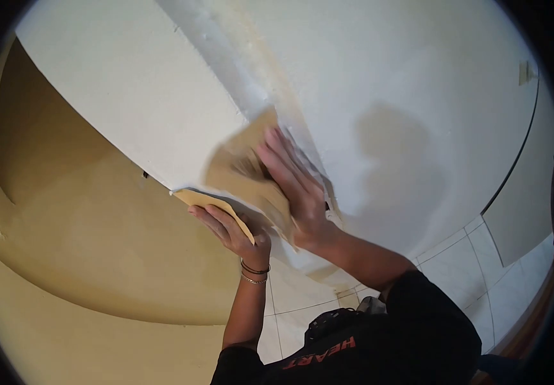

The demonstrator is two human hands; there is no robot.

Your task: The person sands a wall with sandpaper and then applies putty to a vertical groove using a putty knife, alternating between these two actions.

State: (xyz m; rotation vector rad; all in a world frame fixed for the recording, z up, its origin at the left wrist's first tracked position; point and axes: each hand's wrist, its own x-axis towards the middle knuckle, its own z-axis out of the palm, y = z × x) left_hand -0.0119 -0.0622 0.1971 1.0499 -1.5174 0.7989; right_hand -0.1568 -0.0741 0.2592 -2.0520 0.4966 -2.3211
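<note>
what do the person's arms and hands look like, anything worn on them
Both arms are bare below short black sleeves. The left hand has two thin bracelets at the wrist, one dark and one gold-coloured. The right hand wears no ring, watch or glove that shows.

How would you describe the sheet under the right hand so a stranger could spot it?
Find the big white wall and follow its patched seam down to the right hand. The sheet lies flat under it, tan and blurred. The yellower sheet nearby is pinched edge-on by the left hand, which wears bracelets.
</note>
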